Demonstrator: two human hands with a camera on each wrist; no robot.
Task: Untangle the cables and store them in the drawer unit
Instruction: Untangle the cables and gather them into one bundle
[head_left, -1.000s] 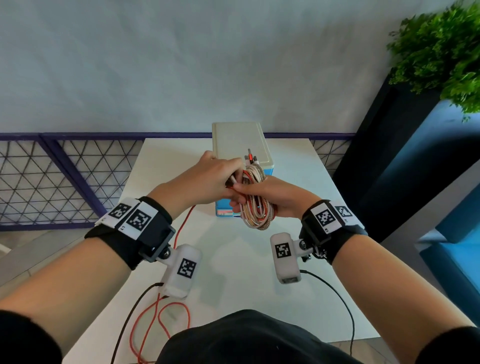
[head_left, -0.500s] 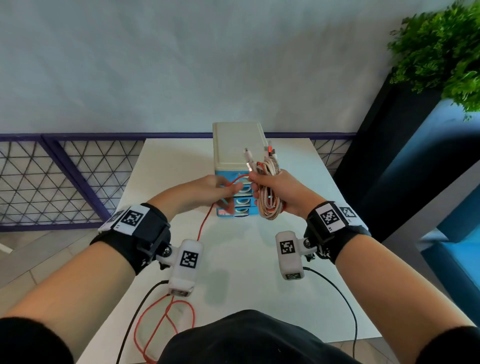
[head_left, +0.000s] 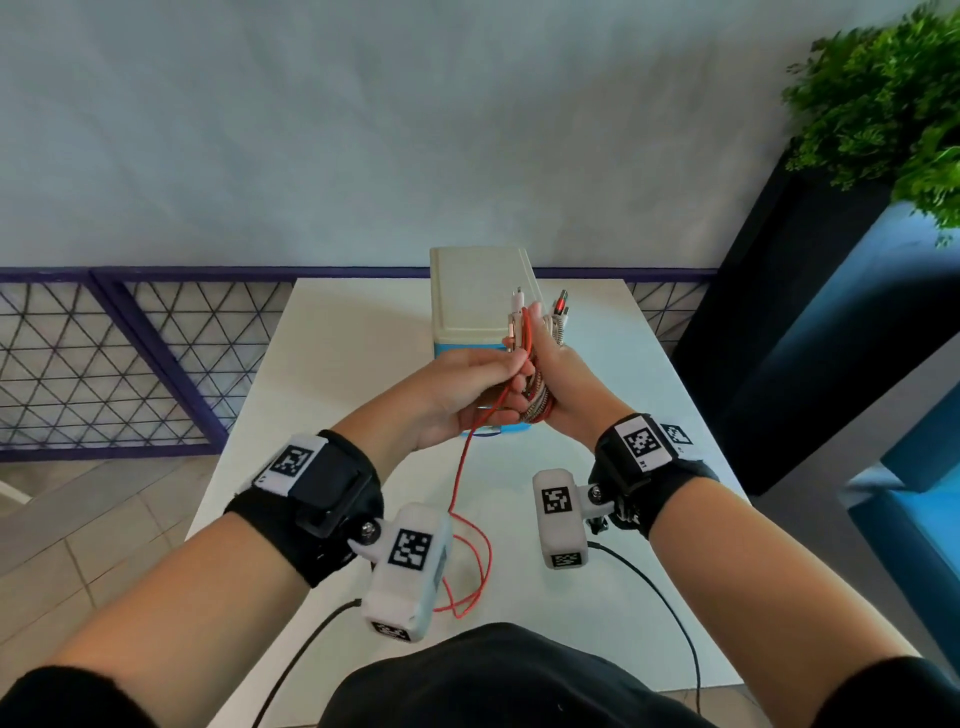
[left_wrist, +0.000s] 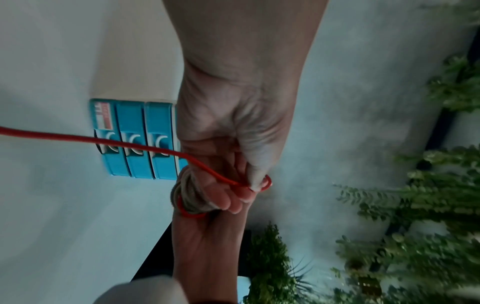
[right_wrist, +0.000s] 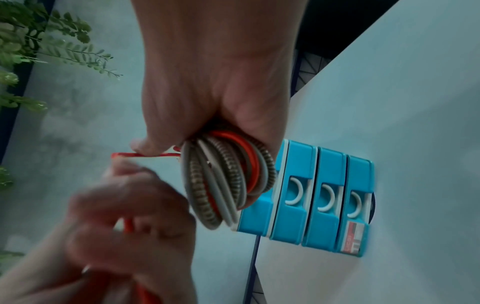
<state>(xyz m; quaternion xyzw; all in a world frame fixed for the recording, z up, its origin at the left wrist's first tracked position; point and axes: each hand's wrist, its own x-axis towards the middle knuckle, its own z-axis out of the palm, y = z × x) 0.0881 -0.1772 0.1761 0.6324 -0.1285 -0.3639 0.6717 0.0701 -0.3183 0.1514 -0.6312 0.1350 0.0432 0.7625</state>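
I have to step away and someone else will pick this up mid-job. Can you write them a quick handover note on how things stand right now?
Right hand: grips the coiled cable bundle, plug ends pointing up, held above the table.
Left hand: pinches the red cable where it leaves the bundle; its long tail hangs down and loops on the table near the front edge.
Drawer unit: stands at the far end of the table, just behind the hands. The drawers in view look closed.
Done: red cable partly pulled free.
Left: finish separating the cables, open a drawer, store them.
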